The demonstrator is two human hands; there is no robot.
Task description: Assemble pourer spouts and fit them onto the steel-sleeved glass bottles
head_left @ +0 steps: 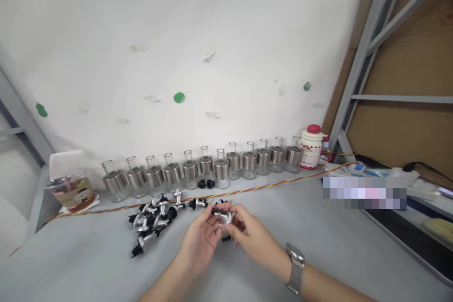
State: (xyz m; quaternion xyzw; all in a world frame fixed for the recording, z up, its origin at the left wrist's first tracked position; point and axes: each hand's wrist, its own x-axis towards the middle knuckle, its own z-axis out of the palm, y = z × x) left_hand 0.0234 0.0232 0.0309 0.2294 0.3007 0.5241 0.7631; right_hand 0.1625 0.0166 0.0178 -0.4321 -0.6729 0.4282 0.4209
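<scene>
Both my hands meet over the grey table, low in the middle of the head view. My left hand and my right hand pinch one small silver-and-black pourer spout between their fingertips. A watch sits on my right wrist. Just left of the hands lies a pile of several more silver-and-black spouts. Behind them, along the wall, stands a row of several glass bottles with steel collars, all without spouts.
A red-yellow cable runs across the table before the bottles. A plastic cup with brown drink stands far left, a red-and-white flask at the row's right end. A grey metal rack and cluttered tray fill the right side.
</scene>
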